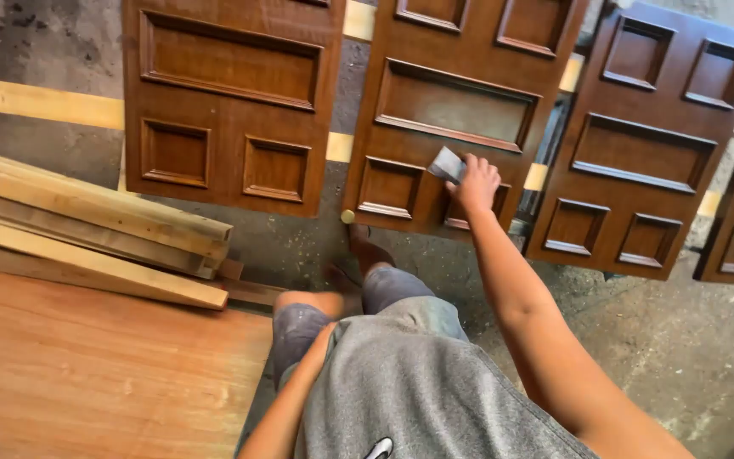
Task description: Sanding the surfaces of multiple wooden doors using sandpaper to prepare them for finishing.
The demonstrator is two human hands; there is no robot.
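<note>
Between the right-hand fingertips [462,172] sits a small grey sheet [448,164], pinched at its near edge so that most of it juts up and to the left of the knuckles; it looks like a piece of abrasive paper, though its surface is too small to read. That right hand [477,183] rests against the lower part of the middle door [448,110], a dark brown panelled door leaning on the wall, and the sheet lies flat on the wood just above the two small bottom panels, with the long horizontal panel directly above the fingers. The sheet's longer edge runs slantwise, roughly along the rail between those panels. Only the right arm reaches the door; the left arm [286,408] hangs low beside the grey shirt, its hand hidden from view, so whether those fingers are spread or closed cannot be told. Left of the fingers stands another brown door [231,102], and right of them a third door [647,136], each apart from the hand. Farther left and nearer the body lie stacked pale planks [87,229] above a broad reddish board [87,365]. Below the hand, grey concrete floor [690,357] shows.
</note>
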